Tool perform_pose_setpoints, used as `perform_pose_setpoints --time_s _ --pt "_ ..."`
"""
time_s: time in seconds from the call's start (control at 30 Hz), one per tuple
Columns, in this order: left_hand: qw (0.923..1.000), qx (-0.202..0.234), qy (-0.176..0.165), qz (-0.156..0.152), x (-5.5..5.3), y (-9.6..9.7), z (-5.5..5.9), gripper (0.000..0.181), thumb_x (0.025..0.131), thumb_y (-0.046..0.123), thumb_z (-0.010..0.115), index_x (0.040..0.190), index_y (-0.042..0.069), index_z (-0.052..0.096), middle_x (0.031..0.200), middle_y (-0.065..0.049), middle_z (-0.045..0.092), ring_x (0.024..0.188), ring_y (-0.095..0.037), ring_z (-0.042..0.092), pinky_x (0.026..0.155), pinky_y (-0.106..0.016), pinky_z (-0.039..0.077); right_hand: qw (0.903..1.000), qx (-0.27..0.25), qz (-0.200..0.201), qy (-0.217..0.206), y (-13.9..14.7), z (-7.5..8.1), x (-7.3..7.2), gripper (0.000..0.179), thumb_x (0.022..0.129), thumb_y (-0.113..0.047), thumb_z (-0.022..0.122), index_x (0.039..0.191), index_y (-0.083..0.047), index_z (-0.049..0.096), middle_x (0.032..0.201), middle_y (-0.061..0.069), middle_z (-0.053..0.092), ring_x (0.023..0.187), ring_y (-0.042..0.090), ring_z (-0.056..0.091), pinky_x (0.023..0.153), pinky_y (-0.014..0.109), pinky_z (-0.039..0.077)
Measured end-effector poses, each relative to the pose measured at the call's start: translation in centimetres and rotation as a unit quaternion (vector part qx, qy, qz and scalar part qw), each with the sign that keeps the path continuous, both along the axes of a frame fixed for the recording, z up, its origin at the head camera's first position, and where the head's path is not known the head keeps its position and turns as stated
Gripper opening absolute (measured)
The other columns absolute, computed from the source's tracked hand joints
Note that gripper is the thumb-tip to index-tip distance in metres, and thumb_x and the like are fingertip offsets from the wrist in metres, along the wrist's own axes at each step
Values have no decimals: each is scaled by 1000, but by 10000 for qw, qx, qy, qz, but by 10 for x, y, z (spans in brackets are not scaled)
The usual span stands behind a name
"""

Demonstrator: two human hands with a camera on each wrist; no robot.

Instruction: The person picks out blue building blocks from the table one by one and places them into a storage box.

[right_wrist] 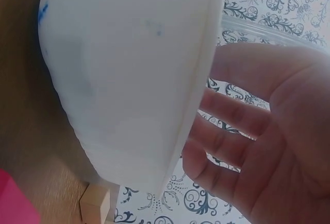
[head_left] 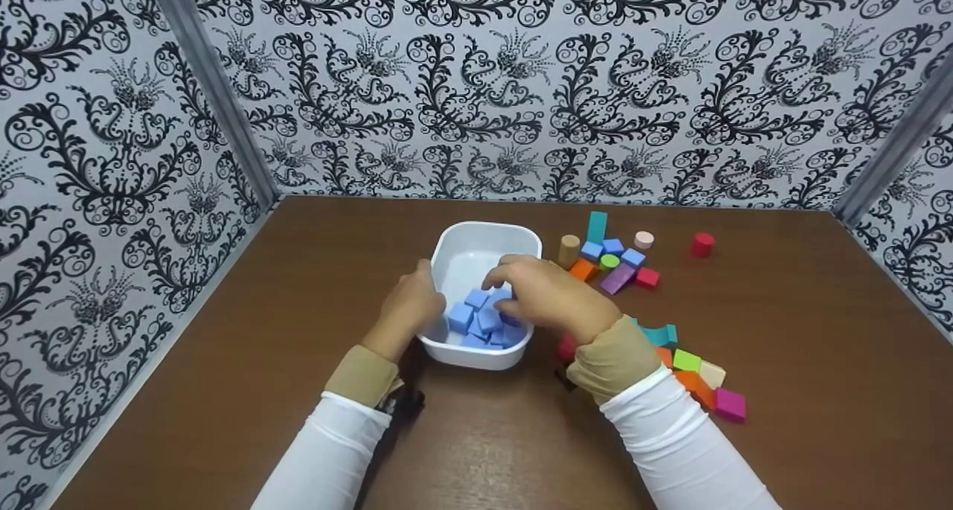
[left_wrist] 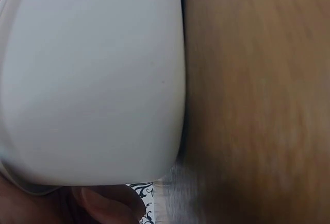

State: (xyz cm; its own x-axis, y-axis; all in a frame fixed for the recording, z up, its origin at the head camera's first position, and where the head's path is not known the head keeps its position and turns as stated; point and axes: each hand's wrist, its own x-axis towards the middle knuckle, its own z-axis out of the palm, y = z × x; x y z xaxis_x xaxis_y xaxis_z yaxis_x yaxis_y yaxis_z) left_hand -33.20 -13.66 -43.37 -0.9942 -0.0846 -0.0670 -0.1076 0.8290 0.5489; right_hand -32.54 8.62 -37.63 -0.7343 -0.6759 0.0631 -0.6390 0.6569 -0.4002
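A white plastic tub (head_left: 476, 357) stands on the table, with several blue cubes (head_left: 476, 320) heaped in its near half. My left hand (head_left: 412, 301) grips the tub's left rim; in the left wrist view its fingers (left_wrist: 111, 206) show past the tub's end. Over the right rim reaches my right hand (head_left: 555, 294), its thumb and fingers loosely bent and spread just above the cubes. In the right wrist view the tub wall (right_wrist: 129, 80) hides its fingertips, while the palm (right_wrist: 268, 167) faces the tub from outside.
Behind and right of the tub lie loose blocks, among them a tan cylinder (head_left: 569, 250), a purple block (head_left: 618, 278) and a red cylinder (head_left: 702, 244). Nearer, by the right sleeve, are a teal arch (head_left: 659, 336) and a magenta block (head_left: 730, 404). Patterned walls (head_left: 521, 85) border the table.
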Motion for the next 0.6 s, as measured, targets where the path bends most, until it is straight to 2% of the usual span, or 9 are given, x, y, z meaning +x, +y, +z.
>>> perform_pose_setpoints --time_s 0.23,0.33,0.47,0.5,0.6 --pt "10000 -10 -6 -9 0 1 1 61 95 9 58 153 -1 43 129 -29 68 115 -43 69 95 -60 54 9990 -259 28 366 10 5 -4 28 98 -12 75 124 -2 77 120 14 71 108 32 69 99 45 56" --pt "10000 -23 -11 -6 1 0 1 60 95 9 57 153 -2 42 130 -29 67 116 -43 68 97 -60 53 9973 -446 -71 578 18 7 -11 26 98 -10 75 122 -2 77 119 14 73 106 31 69 95 45 57" --pt "10000 -43 -49 19 2 0 2 61 95 9 57 153 -1 42 132 -29 67 118 -43 68 98 -60 52 9940 -675 -459 730 37 8 -25 25 97 -9 74 121 -3 78 116 12 73 104 29 67 94 45 55" --pt "10000 -50 -60 23 2 0 2 61 95 9 56 154 -1 41 132 -29 66 119 -43 67 98 -60 52 9933 -737 -598 655 43 9 -28 25 97 -9 74 121 -3 77 115 12 72 99 30 68 91 45 56" --pt "10000 -39 -68 7 1 0 1 61 95 9 56 154 -1 42 133 -29 67 117 -42 68 96 -59 54 9902 -855 -984 508 60 9 -36 25 97 -10 72 121 -4 77 115 12 71 98 29 69 90 45 56"
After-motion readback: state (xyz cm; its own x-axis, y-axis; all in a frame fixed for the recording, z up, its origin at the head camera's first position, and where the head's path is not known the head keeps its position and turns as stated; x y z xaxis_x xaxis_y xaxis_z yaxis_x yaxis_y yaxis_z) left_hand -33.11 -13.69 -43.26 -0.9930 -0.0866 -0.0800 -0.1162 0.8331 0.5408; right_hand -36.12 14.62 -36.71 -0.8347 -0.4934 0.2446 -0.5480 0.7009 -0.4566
